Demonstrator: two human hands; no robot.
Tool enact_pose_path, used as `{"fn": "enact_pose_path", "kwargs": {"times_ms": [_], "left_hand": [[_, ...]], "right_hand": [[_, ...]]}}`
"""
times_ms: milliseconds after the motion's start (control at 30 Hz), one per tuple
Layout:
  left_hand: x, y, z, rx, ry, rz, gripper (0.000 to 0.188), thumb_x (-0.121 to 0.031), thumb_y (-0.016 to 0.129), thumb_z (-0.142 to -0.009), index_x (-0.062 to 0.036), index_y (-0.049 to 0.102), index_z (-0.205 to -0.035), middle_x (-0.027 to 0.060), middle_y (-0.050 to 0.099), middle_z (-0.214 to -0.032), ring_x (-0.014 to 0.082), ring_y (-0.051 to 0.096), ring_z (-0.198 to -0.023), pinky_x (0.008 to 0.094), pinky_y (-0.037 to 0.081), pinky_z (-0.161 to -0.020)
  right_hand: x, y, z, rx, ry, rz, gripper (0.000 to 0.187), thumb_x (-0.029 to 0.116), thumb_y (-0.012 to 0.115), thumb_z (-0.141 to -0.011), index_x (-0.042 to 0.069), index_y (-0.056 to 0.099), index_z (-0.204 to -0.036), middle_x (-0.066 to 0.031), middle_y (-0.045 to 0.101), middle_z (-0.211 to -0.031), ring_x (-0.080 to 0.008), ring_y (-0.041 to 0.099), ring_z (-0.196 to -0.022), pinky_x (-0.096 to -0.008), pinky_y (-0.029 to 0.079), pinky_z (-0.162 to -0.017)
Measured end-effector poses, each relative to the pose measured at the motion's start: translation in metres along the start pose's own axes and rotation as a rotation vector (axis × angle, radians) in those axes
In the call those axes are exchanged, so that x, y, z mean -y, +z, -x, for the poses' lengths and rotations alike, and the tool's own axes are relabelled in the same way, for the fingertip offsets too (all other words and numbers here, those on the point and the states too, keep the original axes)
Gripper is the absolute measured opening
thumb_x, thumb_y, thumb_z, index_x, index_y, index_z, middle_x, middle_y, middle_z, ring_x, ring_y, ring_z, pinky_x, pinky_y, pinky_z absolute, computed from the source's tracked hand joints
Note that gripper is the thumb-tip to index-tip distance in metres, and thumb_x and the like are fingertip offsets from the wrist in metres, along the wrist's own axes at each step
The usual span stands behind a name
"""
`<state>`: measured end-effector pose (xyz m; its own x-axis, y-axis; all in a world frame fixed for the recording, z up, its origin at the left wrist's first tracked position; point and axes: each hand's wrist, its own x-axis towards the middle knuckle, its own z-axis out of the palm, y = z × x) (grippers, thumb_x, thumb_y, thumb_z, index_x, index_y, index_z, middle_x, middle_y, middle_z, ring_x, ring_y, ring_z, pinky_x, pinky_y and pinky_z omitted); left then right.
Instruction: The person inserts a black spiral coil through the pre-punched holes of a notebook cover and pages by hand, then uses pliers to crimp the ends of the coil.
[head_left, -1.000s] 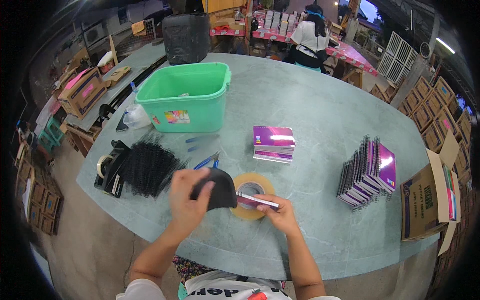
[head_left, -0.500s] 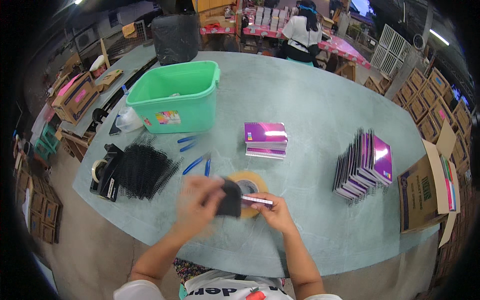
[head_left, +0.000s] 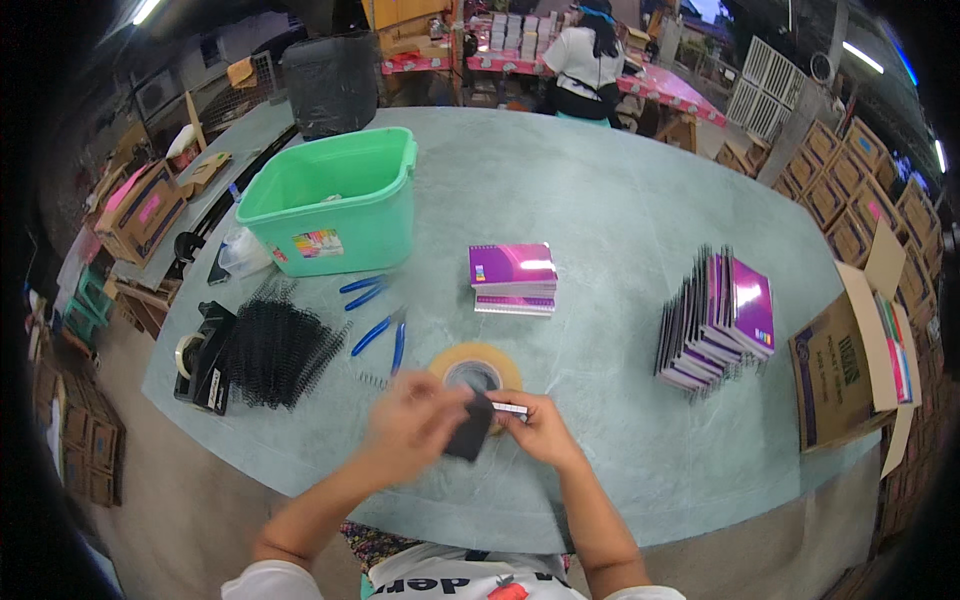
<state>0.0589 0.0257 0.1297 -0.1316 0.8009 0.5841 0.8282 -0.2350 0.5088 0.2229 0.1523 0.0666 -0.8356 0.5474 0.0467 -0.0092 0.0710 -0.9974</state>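
My left hand [head_left: 410, 420] and my right hand [head_left: 540, 428] meet near the table's front edge, just in front of a roll of tan tape [head_left: 476, 368]. Between them is a small notebook [head_left: 478, 424] with a dark cover, its purple edge showing toward my right hand. Both hands grip it; the left one is blurred. A short stack of purple notebooks [head_left: 513, 278] lies beyond the tape. At the right, a row of purple notebooks [head_left: 715, 320] stands on edge.
A green plastic tub [head_left: 335, 205] stands at the back left. A pile of black spiral wire bindings [head_left: 275, 345], a black tape dispenser [head_left: 200, 355] and blue-handled pliers [head_left: 385, 335] lie to the left. An open cardboard box [head_left: 850, 360] sits right. Another person [head_left: 585, 60] works far back.
The dark cover has swung from up by my left hand down between both hands, and my hands have come lower and closer together.
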Motion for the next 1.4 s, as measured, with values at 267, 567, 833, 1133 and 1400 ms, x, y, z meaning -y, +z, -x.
{"fn": "enact_pose_path", "kwargs": {"times_ms": [267,567,833,1133,1400], "left_hand": [[-0.011,-0.002,-0.013,-0.094,0.01,-0.103,0.03,-0.004,0.072,-0.071,-0.013,0.066,-0.1,0.0077,0.055,-0.088,0.0229,0.058,-0.075,0.0323,0.048,-0.062],[-0.01,0.015,-0.026,-0.129,-0.059,0.012,0.031,-0.007,0.072,-0.073,-0.0101,0.065,-0.103,0.008,0.056,-0.089,0.0252,0.06,-0.074,0.0338,0.049,-0.063],[0.009,0.053,0.074,0.403,-0.12,0.052,0.029,-0.02,0.069,-0.079,-0.009,0.066,-0.105,0.0095,0.058,-0.094,0.0275,0.058,-0.083,0.0366,0.048,-0.071],[0.001,0.008,-0.005,0.138,0.119,-0.35,0.028,-0.02,0.065,-0.08,-0.0064,0.06,-0.103,0.0096,0.058,-0.098,0.0264,0.055,-0.094,0.0382,0.04,-0.081],[-0.009,0.026,-0.027,0.276,0.08,-0.137,0.026,-0.019,0.065,-0.079,-0.0073,0.061,-0.101,0.0096,0.058,-0.095,0.027,0.054,-0.094,0.0401,0.039,-0.082]], "right_hand": [[0.002,-0.002,-0.003,-0.006,0.049,0.041,0.031,-0.008,0.053,-0.086,-0.002,0.06,-0.115,-0.0045,0.065,-0.104,-0.0095,0.057,-0.092,-0.0234,0.046,-0.083],[0.002,-0.001,-0.002,0.025,-0.022,0.147,0.043,-0.009,0.056,-0.081,0.001,0.055,-0.123,-0.0101,0.064,-0.113,-0.0145,0.058,-0.104,-0.0281,0.045,-0.09],[0.009,0.007,-0.007,-0.003,-0.044,-0.139,0.043,-0.003,0.061,-0.081,0.003,0.057,-0.123,-0.0106,0.059,-0.123,-0.0159,0.055,-0.111,-0.0283,0.042,-0.097],[0.012,0.007,-0.001,-0.083,-0.107,-0.207,0.021,-0.001,0.061,-0.084,0.0,0.066,-0.104,-0.0081,0.066,-0.11,-0.0122,0.059,-0.1,-0.0261,0.047,-0.087],[-0.013,0.003,0.004,-0.141,-0.088,0.039,0.018,0.008,0.064,-0.085,0.003,0.067,-0.102,-0.0055,0.069,-0.083,-0.0068,0.057,-0.075,-0.0252,0.047,-0.069]]}}
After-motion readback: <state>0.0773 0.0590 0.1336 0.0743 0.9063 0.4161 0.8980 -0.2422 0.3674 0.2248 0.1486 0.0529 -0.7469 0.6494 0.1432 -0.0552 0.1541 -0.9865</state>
